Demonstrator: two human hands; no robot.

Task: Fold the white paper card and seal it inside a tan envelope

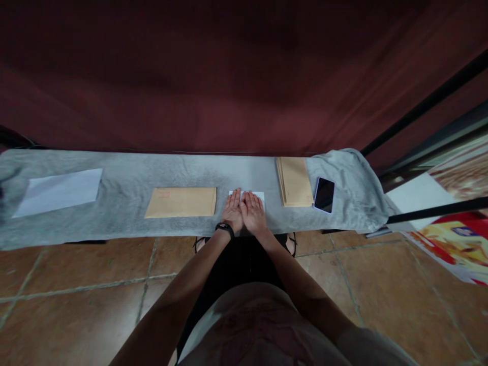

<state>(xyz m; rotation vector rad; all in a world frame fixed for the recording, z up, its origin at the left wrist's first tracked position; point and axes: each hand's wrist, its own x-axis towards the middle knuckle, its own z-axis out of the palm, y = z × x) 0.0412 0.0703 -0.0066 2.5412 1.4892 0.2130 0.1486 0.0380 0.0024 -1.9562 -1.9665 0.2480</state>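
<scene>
Side by side, my left hand (232, 211) and my right hand (253, 211) lie flat on a small white piece of paper (261, 195), fingers stretched away from me. Most of the paper is hidden beneath them; its far edge and corners show. A dark band circles my left wrist. To the left of my hands lies a brown envelope (181, 202) with a faint red print near its upper left corner. A stack of brown envelopes (295, 182) rests to the right.
A grey cloth (122, 203) covers the narrow table. White sheets (61, 192) lie at its far left. A phone (324, 194) sits right of the envelope stack. Behind hangs a dark red curtain (229, 101). Black bars and a printed box (453, 244) stand at the right.
</scene>
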